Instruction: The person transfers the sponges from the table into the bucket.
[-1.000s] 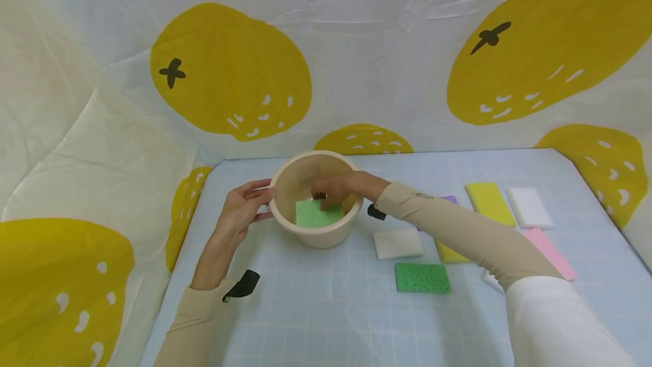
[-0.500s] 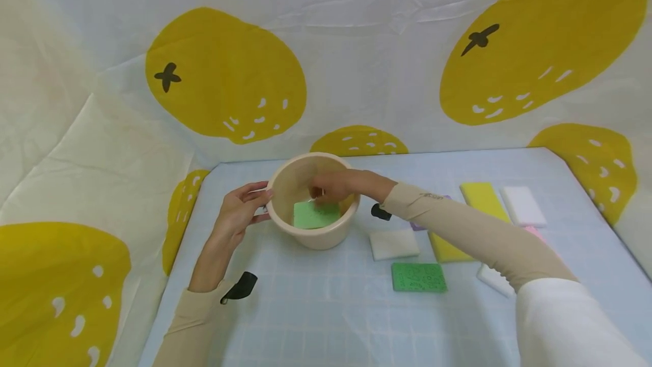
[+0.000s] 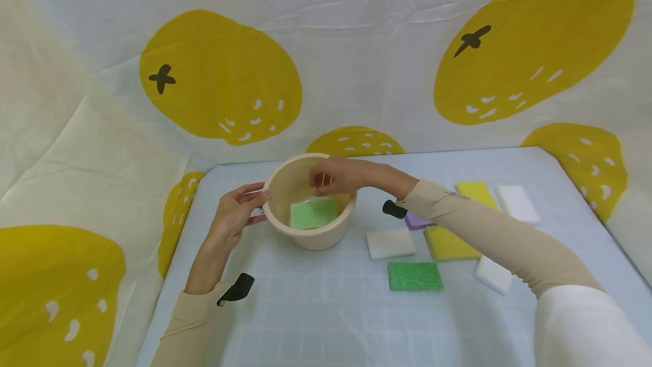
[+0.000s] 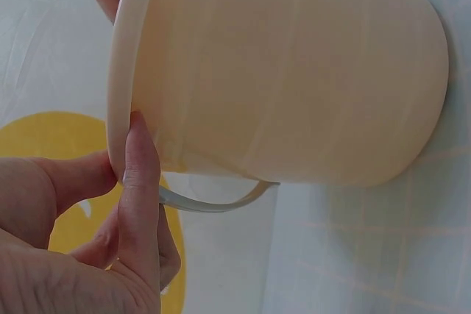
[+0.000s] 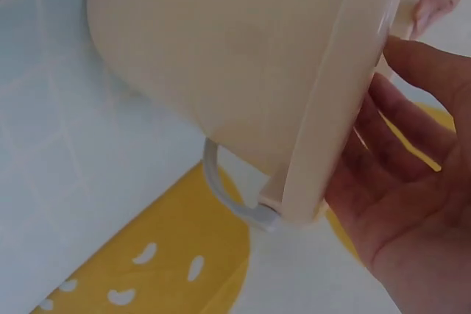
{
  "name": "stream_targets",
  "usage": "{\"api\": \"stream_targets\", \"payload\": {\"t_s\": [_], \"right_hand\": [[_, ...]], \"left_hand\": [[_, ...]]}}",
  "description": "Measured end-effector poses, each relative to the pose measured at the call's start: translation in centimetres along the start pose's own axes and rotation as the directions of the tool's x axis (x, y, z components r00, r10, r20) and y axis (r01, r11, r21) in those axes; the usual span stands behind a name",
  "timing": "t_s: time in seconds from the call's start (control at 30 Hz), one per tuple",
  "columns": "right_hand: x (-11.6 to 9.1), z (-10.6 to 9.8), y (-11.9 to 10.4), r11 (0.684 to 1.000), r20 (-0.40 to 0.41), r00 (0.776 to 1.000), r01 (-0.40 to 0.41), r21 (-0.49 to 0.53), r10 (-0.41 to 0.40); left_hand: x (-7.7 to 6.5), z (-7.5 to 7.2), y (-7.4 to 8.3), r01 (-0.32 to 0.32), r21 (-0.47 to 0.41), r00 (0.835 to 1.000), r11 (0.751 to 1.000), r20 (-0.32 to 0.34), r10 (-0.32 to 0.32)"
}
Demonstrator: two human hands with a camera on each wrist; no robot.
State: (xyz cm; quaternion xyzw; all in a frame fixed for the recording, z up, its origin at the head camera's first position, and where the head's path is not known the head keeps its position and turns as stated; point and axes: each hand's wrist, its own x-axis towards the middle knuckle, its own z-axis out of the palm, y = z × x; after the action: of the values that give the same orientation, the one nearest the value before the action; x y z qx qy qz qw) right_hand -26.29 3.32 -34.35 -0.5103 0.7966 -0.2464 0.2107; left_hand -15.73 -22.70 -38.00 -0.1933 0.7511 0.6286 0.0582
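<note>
A beige bucket (image 3: 322,240) stands on the table, with a light green sponge (image 3: 313,214) lying inside. My left hand (image 3: 229,217) pinches the bucket's rim at its left side, thumb against one face and fingers against the other, as the left wrist view shows. The bucket's pale grey handle (image 4: 221,206) hangs down the outside. My right hand (image 3: 338,175) is over the bucket's mouth near its right rim, apart from the sponge. In the right wrist view its fingers are loosely bent, with nothing seen between them.
Right of the bucket lie a white sponge (image 3: 390,243), a dark green sponge (image 3: 415,276), a yellow sponge (image 3: 450,244) and a purple sponge (image 3: 417,220). Farther right are another yellow sponge (image 3: 477,194) and more white ones (image 3: 517,204). A fruit-print curtain (image 3: 356,72) hangs behind.
My right hand has let go of the light green sponge and risen toward the bucket's right rim. The sponge stays in the bucket. My left hand keeps its hold on the rim.
</note>
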Motion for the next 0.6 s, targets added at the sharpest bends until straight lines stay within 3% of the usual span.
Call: {"api": "stream_targets", "payload": {"t_s": [0.6], "right_hand": [[-4.9,-1.7,0.3,0.997,-0.213,0.976,0.054,0.062,-0.04]], "left_hand": [[0.0,0.2,0.0,0.005,0.011,1.0,1.0,-0.005,-0.005]]}}
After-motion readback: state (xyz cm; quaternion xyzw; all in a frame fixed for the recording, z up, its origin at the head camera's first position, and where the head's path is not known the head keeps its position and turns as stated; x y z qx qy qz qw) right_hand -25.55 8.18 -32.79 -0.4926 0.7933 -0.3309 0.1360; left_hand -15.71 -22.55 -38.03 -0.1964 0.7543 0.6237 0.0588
